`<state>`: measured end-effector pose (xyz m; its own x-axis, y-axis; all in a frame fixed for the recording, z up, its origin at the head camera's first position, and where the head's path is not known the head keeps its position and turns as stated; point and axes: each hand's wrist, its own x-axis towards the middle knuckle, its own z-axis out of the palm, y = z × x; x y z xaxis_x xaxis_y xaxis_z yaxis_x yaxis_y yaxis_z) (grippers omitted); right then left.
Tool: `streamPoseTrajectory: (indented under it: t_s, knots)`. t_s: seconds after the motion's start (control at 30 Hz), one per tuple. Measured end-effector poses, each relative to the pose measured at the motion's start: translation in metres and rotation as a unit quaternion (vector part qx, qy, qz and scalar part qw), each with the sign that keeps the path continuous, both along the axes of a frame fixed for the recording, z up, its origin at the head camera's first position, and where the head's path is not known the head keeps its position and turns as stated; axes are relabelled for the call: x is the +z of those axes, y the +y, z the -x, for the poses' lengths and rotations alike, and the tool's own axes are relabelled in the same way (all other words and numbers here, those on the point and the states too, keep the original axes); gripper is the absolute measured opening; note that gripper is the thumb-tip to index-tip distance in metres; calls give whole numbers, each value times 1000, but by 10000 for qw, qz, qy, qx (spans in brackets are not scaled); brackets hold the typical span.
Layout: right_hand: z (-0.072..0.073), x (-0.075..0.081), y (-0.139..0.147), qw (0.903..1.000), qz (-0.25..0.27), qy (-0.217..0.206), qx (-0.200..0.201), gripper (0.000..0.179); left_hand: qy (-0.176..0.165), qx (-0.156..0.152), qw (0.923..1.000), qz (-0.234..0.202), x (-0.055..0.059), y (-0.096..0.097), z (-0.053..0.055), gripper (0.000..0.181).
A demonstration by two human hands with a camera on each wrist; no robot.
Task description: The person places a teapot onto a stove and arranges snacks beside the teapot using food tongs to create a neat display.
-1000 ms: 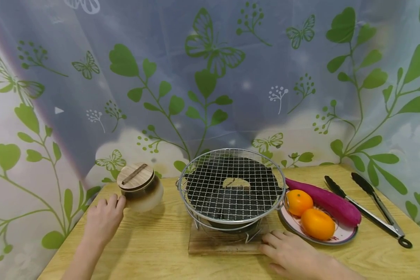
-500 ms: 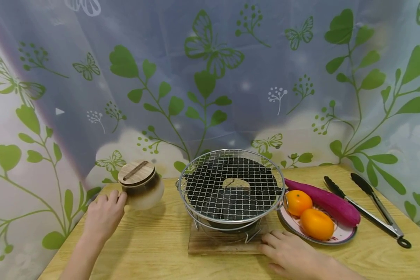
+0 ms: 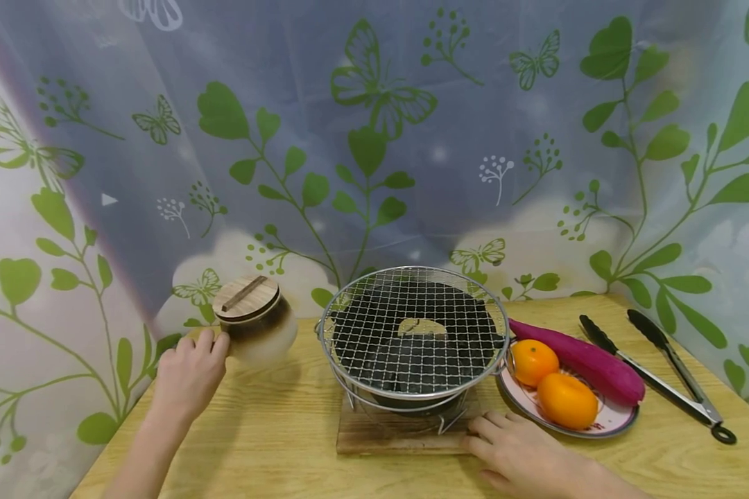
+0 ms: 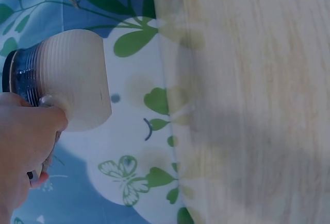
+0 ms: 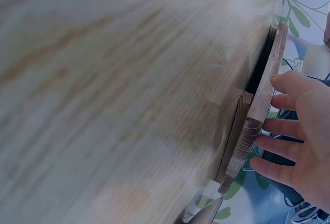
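My left hand point(image 3: 190, 374) grips the side handle of a small ceramic pot point(image 3: 265, 336), brown at the top and cream below. A round wooden lid point(image 3: 246, 296) covers it. In the left wrist view the ribbed pot wall point(image 4: 80, 80) shows beyond my thumb, and the handle is mostly hidden in my grasp. My right hand point(image 3: 524, 447) rests at the right front corner of a wooden board point(image 3: 406, 441), fingers nearly straight. In the right wrist view its fingertips are right at the board's edge point(image 5: 258, 110). On the board stands a black round stove point(image 3: 406, 409) under a wire grate point(image 3: 412, 346).
Right of the stove, a plate point(image 3: 618, 421) holds two orange fruits point(image 3: 566, 400) and a long purple vegetable point(image 3: 587, 360). Tongs point(image 3: 661, 388) lie spread at the far right of the wooden table point(image 3: 274, 443). A leaf-patterned cloth point(image 3: 299, 104) hangs behind.
My left hand has raised the pot slightly and moved it a little to the right. The right hand stays at the board.
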<state>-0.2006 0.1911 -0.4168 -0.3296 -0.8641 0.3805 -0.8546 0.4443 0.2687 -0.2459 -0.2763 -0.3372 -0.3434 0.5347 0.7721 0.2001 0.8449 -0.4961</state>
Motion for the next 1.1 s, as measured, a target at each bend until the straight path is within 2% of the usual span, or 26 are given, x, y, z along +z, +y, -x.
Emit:
streamPoseTrajectory:
  t_s: [0.1,0.27,0.6,0.9,1.1]
  knots:
    - [1,0,0,10000,13,6,11,40,141,-16,9999,31,7,2,1,18]
    - [1,-1,1,10000,52,13,15,40,37,20,10000,52,12,-2,6,25]
    - [3,-3,1,9997,63,146,159,42,-62,-21,10000,58,18,4,12,23]
    - [4,-2,1,9999,99,115,60,42,-31,-77,9998,156,29,15,14,17]
    - [4,-2,1,9998,144,96,53,41,-153,-194,9997,90,36,20,14,11]
